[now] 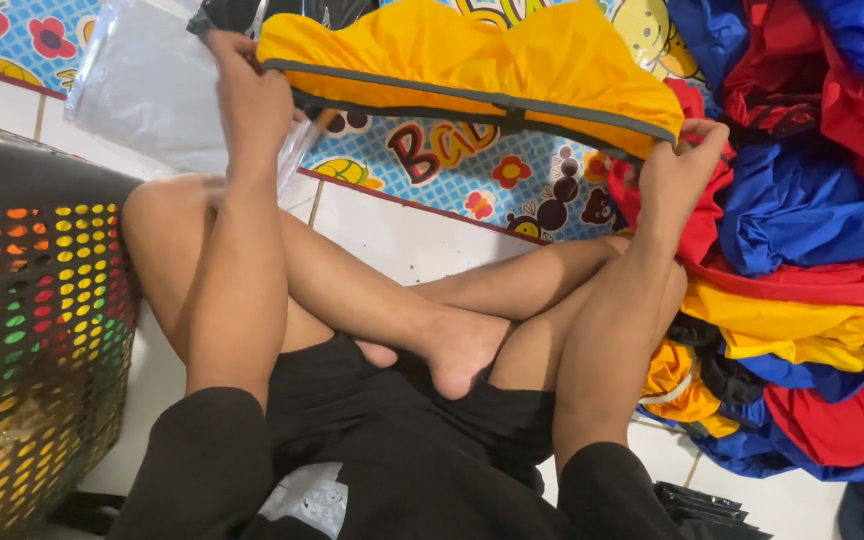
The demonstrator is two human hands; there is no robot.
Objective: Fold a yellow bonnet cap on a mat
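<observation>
You stretched the yellow garment [472, 65] flat, left hand [247, 95] and right hand [677, 165] pinching its ends beside the clear bag [147, 85]; bagging needs tighter folding.

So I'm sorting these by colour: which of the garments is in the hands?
The yellow garment with the dark trim, stretched between left hand and right hand. The red, blue and yellow ones lie piled at the right.

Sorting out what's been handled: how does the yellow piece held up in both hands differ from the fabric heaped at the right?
The yellow piece is lifted and stretched flat between the left hand and the right hand; the heap lies crumpled on the floor. The yellow piece is one colour with a dark edge band; the heap mixes red, blue and yellow. Both look like the same shiny fabric.
</observation>
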